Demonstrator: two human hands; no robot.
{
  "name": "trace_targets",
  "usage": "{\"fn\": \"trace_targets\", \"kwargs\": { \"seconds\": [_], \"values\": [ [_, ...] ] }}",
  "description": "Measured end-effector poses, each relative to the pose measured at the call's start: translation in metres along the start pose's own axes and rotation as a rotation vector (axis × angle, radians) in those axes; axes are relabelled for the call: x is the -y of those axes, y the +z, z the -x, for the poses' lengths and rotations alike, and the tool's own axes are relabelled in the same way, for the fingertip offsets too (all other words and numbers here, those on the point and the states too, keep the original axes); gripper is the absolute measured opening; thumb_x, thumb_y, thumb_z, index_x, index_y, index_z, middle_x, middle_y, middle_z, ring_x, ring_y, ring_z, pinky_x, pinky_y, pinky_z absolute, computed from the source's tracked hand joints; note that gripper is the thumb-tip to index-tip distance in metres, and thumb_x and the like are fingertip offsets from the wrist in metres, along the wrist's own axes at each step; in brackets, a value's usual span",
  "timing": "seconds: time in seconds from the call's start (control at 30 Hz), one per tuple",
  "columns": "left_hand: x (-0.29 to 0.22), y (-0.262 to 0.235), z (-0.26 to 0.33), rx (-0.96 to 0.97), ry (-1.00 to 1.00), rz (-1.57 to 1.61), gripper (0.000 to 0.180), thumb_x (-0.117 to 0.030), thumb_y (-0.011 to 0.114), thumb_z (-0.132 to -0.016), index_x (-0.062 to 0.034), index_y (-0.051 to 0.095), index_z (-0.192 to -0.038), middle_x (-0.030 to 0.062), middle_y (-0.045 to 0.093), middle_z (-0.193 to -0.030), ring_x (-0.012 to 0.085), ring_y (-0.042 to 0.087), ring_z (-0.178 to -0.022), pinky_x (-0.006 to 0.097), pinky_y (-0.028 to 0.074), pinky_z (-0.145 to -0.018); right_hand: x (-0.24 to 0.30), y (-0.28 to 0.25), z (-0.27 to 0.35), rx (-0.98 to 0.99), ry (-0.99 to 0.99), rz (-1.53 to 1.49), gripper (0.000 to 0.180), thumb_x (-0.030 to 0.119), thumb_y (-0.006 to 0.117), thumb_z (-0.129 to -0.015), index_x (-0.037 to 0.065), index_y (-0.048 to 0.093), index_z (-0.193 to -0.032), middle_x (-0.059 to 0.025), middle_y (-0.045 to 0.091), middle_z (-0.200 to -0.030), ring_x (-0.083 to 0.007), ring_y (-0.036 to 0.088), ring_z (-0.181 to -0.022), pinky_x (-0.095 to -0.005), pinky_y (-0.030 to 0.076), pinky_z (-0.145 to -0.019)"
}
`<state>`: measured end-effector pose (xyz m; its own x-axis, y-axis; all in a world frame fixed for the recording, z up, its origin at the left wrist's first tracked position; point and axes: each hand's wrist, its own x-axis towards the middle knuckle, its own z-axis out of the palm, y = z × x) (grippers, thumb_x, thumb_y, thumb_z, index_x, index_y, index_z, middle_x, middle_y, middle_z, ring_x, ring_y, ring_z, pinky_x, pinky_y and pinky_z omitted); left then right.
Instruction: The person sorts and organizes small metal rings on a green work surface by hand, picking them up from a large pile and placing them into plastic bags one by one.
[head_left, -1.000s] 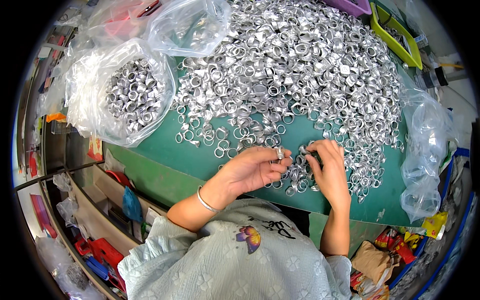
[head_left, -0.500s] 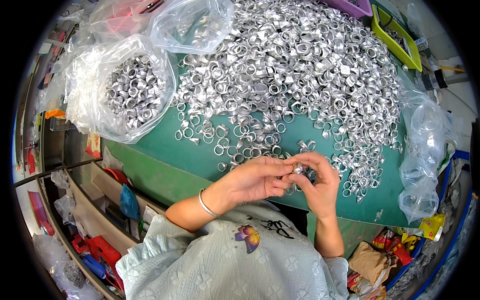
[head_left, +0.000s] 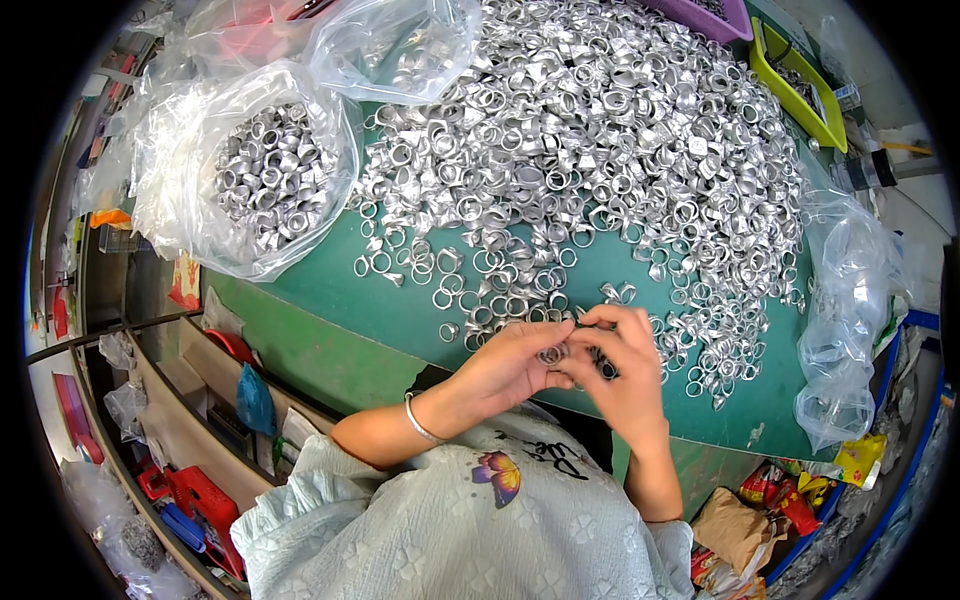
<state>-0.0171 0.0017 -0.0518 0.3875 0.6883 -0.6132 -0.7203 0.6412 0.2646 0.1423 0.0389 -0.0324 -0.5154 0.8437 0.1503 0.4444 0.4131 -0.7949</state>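
Note:
A big heap of silver metal rings (head_left: 600,130) covers the far half of the green table (head_left: 400,320). My left hand (head_left: 505,365) and my right hand (head_left: 625,375) meet just above the table's near edge. Between their fingertips they pinch a silver ring (head_left: 552,354). Loose rings (head_left: 480,290) lie scattered right in front of both hands. A thin bracelet (head_left: 420,420) sits on my left wrist.
A clear plastic bag (head_left: 260,180) full of rings rests at the table's left end, another clear bag (head_left: 400,45) behind it. An empty clear bag (head_left: 845,320) hangs at the right edge. A yellow-green tray (head_left: 800,80) is far right. Red boxes (head_left: 195,500) lie below on the left.
Both hands pulled back from the scattered rings toward my body and came together, now holding a ring between the fingertips.

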Motion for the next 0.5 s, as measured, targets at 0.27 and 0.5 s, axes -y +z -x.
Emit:
{"fn": "trace_targets", "kwargs": {
  "seconds": [0.27,0.5],
  "values": [
    [-0.014,-0.014,0.002,-0.033,0.821,-1.039,0.015,-0.006,0.054,-0.089,-0.001,0.064,-0.1,0.0054,0.059,-0.084,0.0124,0.053,-0.063,0.023,0.04,-0.051,-0.035,0.027,-0.051,-0.072,-0.06,0.439,0.012,0.003,0.064,-0.074,0.003,0.063,-0.086,-0.0076,0.054,-0.096,-0.0251,0.048,-0.092,-0.0373,0.035,-0.077],
    [-0.055,-0.016,-0.018,-0.398,1.005,-1.767,0.021,-0.006,0.064,-0.079,-0.0056,0.062,-0.1,0.0076,0.053,-0.09,0.0263,0.058,-0.072,0.037,0.047,-0.06,-0.028,0.009,-0.037,0.006,0.054,0.503,0.009,0.005,0.066,-0.073,0.003,0.061,-0.08,-0.0069,0.052,-0.089,-0.0252,0.048,-0.087,-0.0371,0.035,-0.075]
  ]
}}
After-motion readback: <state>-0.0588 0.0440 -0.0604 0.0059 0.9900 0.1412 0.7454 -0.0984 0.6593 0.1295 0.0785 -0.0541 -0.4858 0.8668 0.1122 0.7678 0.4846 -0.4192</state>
